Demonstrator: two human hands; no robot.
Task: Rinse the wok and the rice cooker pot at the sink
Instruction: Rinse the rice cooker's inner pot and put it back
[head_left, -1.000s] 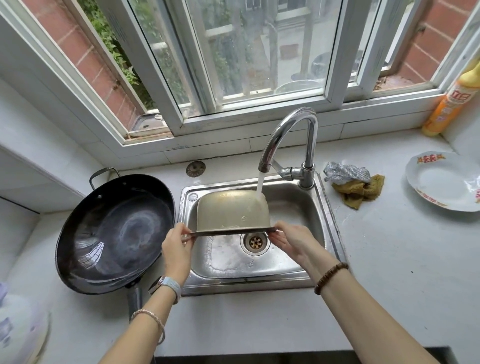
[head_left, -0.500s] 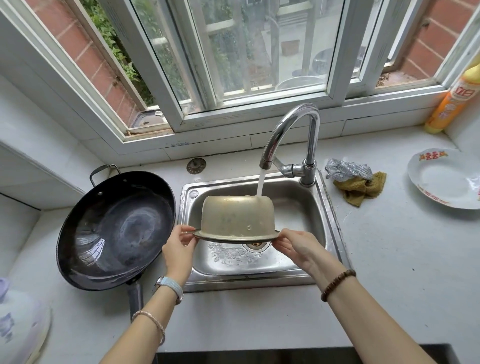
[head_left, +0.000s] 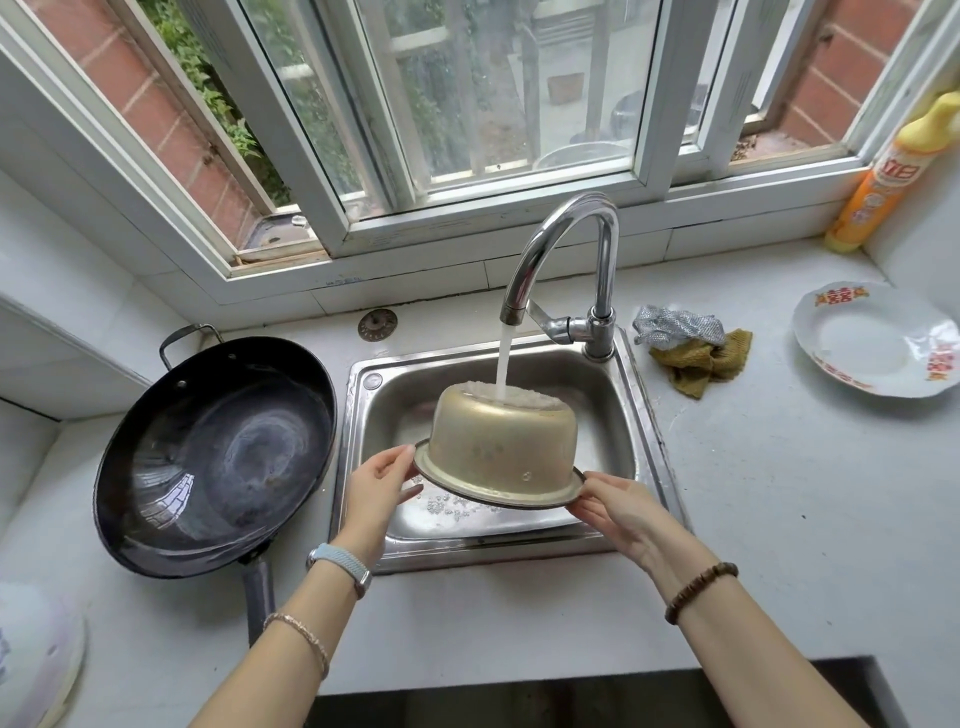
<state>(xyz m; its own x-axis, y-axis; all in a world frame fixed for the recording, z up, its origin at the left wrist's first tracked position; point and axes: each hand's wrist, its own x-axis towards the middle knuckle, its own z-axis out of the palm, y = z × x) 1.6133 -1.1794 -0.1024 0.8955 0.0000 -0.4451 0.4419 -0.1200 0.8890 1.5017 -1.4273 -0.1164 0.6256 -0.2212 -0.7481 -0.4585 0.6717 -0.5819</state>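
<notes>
At the steel sink (head_left: 597, 400), my left hand (head_left: 376, 491) and right hand (head_left: 621, 512) pinch the rim of the inverted rice cooker pot (head_left: 506, 441); I'd turn it evenly under the stream (head_left: 504, 364).

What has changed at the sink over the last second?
The upturned rice cooker pot shifted right, so the water now lands mid-base rather than on its right edge. The left hand and right hand still grip its rim. The wok stays put.

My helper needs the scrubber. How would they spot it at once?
Start at the sink, then look just right of the tap base. The scrubber is the shiny silver mesh wad lying on the mustard cloth.
</notes>
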